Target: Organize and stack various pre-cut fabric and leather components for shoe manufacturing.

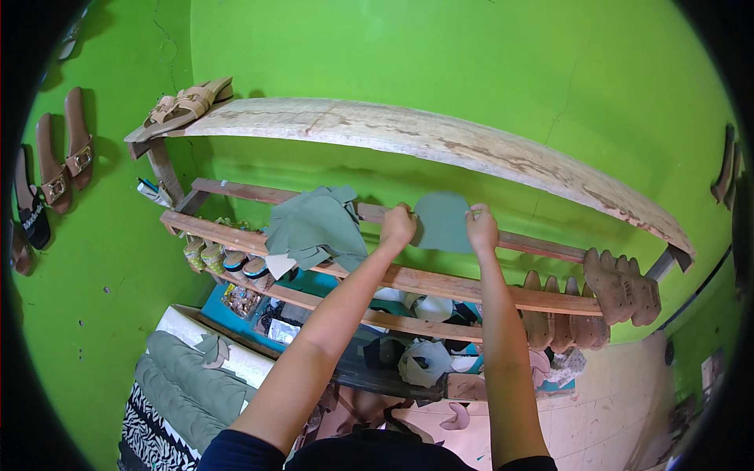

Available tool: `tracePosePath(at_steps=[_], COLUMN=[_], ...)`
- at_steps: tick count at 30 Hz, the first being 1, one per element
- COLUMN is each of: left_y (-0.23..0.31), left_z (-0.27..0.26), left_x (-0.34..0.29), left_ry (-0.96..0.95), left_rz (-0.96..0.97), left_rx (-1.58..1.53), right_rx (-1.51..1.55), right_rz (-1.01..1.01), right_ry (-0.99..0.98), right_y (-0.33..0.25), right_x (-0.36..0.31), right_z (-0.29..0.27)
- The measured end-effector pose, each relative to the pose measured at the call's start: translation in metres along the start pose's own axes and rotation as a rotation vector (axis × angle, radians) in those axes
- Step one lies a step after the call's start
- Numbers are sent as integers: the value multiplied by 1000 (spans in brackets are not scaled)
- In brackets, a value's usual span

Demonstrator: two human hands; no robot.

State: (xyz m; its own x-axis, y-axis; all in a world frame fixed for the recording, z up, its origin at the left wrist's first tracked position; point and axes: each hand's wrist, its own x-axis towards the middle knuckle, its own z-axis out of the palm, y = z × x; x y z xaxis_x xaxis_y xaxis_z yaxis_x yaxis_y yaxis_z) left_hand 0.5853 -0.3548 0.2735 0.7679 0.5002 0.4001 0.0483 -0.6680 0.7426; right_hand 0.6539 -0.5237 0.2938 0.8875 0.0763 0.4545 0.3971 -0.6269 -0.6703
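Observation:
Between my two hands hangs a grey-green cut piece of sheet material (442, 223) with a rounded top. My left hand (398, 227) pinches its left edge, and my right hand (481, 228) pinches its right edge. Just left of my left hand, a loose pile of the same grey-green pieces (318, 228) is draped over the wooden rails (424, 281) of a rack. A small white scrap (280, 265) pokes out under the pile.
Above runs a weathered plank shelf (408, 133) with tan sandals (188, 106) at its left end. Brown shoe lasts (620, 290) hang on the right of the rails. Finished shoes (224, 259) sit lower left. Grey-green rolls (188, 381) lie near left. Scraps (424, 361) fill the space below.

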Motion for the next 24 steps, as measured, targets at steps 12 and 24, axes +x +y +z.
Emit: tracePosePath(at_steps=[12,24], left_y=[-4,-67], left_z=[-96,-187], left_x=[-1,-30], left_ry=[18,36], left_rz=[113,-85], left_rx=[189,467], right_rx=[-184,59], right_rz=[-328,-601], right_ry=[-124,-323], right_y=[-41,-133], right_x=[-14,-68], right_z=[14,106])
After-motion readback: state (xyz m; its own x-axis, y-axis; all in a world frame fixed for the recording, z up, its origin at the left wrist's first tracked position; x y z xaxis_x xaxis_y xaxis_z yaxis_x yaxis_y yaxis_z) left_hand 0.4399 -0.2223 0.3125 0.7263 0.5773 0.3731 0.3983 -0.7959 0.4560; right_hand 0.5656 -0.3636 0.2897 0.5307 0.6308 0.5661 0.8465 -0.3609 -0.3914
